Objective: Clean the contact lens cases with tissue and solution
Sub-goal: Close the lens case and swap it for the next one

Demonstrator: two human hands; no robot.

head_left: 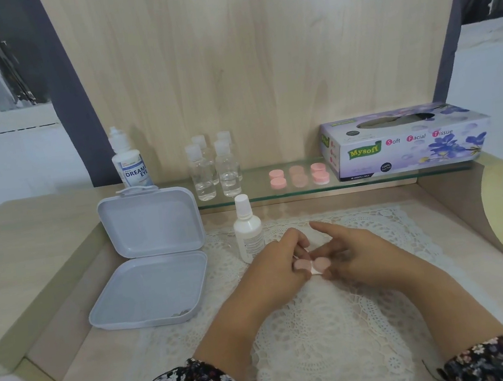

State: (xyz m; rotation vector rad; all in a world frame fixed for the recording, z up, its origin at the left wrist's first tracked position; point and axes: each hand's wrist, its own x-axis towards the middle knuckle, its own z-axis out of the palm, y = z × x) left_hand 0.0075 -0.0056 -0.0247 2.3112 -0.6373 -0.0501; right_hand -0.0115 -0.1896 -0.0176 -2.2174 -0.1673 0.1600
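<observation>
Now | contact lens case (313, 266) held above the lace mat (372, 318) on the desk | left hand (280, 261) fingers pinch one pink cap, right hand (354, 255) fingers curl round the other, index finger straight | likely light, stiff, slick plastic; best gripped at cap rims

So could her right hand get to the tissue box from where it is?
Probably yes. The right hand would first have to let go of the pink lens case; nothing stands between it and the tissue box on the glass shelf.
</observation>
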